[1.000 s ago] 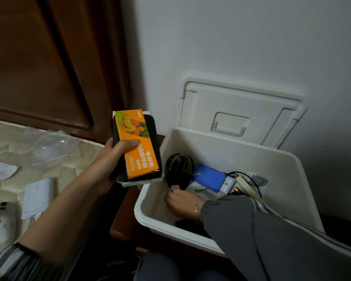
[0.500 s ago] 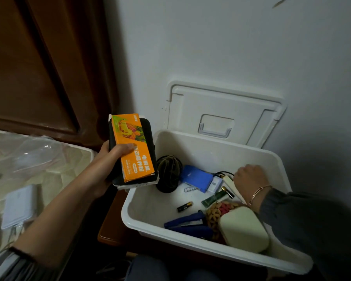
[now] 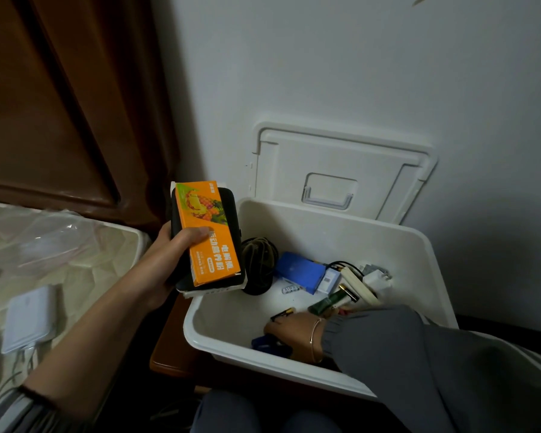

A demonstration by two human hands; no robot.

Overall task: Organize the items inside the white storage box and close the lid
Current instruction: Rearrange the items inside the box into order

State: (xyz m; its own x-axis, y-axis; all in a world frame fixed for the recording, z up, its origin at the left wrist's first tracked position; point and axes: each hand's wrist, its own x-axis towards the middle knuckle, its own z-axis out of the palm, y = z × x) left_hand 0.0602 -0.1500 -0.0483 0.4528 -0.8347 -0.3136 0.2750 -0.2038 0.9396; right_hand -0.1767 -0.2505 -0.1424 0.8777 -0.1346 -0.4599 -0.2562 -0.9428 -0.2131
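The white storage box (image 3: 200,335) stands open, its lid (image 3: 341,170) leaning upright against the wall behind it. My left hand (image 3: 169,254) grips a stack at the box's left rim: an orange carton (image 3: 206,232) on a black case (image 3: 228,207), with something white underneath. My right hand (image 3: 294,331) reaches into the near front of the box, down onto a blue stapler (image 3: 267,345); its fingers are hidden. Inside lie a dark round bundle (image 3: 258,264), a blue packet (image 3: 297,271), a battery (image 3: 283,314), a green tube (image 3: 328,303) and a white charger (image 3: 377,279).
The box sits on a brown wooden stand (image 3: 169,339) against a white wall. To the left is a mattress with a white flat device (image 3: 28,317) and a clear plastic bag (image 3: 53,235), below dark wooden panelling (image 3: 44,104). My knees are under the box's front.
My right hand has moved from the back right of the box to the near front, over the blue stapler. My left hand still holds the stack at the left rim.
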